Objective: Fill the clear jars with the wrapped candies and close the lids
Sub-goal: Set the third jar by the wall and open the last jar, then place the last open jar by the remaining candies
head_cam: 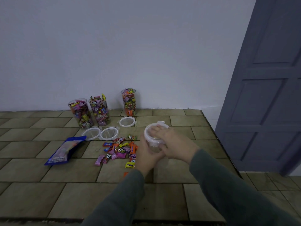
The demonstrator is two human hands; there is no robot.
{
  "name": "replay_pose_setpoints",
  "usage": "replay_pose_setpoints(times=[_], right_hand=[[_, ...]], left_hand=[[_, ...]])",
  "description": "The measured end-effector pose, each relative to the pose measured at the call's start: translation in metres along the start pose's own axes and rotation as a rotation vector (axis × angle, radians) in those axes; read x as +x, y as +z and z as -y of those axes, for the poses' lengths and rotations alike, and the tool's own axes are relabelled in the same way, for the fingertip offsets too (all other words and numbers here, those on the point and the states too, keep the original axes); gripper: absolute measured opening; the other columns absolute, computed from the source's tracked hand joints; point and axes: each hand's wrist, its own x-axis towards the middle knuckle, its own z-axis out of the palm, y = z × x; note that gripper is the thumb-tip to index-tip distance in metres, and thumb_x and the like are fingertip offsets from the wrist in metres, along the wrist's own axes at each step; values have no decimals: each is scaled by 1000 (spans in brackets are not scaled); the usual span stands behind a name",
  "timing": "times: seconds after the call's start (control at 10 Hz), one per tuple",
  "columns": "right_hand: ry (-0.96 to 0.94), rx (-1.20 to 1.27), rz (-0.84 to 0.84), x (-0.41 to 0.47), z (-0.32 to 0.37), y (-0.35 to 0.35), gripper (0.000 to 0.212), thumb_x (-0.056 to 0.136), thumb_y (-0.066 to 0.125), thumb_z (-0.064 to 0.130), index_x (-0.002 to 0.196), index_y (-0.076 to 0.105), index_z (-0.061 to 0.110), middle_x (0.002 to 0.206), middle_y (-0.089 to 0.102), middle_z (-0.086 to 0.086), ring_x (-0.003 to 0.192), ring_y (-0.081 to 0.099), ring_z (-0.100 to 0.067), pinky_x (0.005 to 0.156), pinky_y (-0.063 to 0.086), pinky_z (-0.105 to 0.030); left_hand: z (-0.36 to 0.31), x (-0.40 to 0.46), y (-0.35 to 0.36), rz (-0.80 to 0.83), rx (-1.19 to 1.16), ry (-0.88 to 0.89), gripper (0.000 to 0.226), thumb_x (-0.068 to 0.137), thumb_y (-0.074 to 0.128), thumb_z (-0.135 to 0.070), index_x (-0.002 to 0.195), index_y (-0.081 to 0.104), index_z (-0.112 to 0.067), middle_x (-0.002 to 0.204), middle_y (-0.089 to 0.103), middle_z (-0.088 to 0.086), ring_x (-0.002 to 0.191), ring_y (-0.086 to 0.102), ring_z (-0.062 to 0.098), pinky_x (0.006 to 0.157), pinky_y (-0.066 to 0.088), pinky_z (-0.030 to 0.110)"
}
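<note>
1. My left hand [147,154] curls round the clear jar [154,148] from the side.
2. My right hand [171,141] lies flat on its white lid [153,136], fingers straight.
3. Loose candies [119,150] lie just left on the bench [179,168].

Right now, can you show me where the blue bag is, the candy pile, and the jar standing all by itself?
blue bag [64,151]: head view, middle of its flat front.
candy pile [119,150]: head view, centre of the loose wrapped sweets.
lone jar [129,102]: head view, clear wall, mid-height.
</note>
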Motion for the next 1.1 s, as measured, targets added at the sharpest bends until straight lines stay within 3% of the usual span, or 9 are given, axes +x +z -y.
replay_pose_setpoints(times=[0.1,0.2,0.3,0.4,0.5,0.6,0.7,0.9,1.1], right_hand=[[-52,167,-116,0,-17,8,55,95,55,18,147,37,27,155,32,8,144,25,-8,119,21,-28],[44,349,-213,-2,-20,-3,47,98,54,27,144,43,28,130,59,10,105,62,-1,87,45,-11],[163,423,-450,0,-29,-14,37,101,46,30,137,52,25,92,62,13,68,54,9,63,41,-7],[335,668,-658,-2,-46,-14,30,103,41,29,122,61,17,98,68,4,87,66,-12,75,51,-26],[536,799,-634,-13,-64,-3,28,104,38,31,106,61,14,91,65,4,78,66,-16,66,49,-24],[704,699,-305,-26,-80,23,36,103,38,35,90,63,12,79,63,-3,66,58,-14,58,46,-22],[788,688,-38,-33,-87,48,31,103,40,33,90,61,13,87,59,-6,70,53,-14,60,41,-24],[838,626,-2,-34,-89,68,23,100,48,27,83,58,15,83,58,-3,73,54,-14,61,40,-24],[909,242,82,-28,-100,73,16,94,55,22,98,67,11,98,66,-6,92,62,-19,83,51,-30]], left_hand=[[12,3,1,-16,-9,-11,76,69,86,-14,131,43,-23,121,53,-4,113,50,-2,99,39,21],[14,3,-2,10,-4,-9,82,66,88,-20,132,40,-25,121,53,-8,117,50,4,98,40,20],[20,4,-4,16,34,-19,91,59,90,-40,134,39,-33,124,53,-14,120,50,3,102,43,28],[22,3,-7,25,17,-39,92,58,90,-42,133,38,-37,125,54,-16,120,51,2,104,45,35],[24,1,-12,60,-6,-44,94,57,89,-44,135,37,-38,127,54,-16,121,51,2,105,45,36],[25,0,-14,57,-5,-30,96,55,88,-47,136,37,-37,127,53,-13,121,51,4,106,44,40],[26,-1,-14,68,-17,-26,95,55,90,-44,135,38,-37,127,54,-12,121,51,6,105,45,41],[28,-5,-14,92,4,-16,96,53,87,-51,134,36,-37,125,51,-10,122,48,7,109,41,39],[25,-7,-18,197,13,-56,110,48,89,-55,139,31,-37,127,48,-12,123,46,1,108,40,33]])
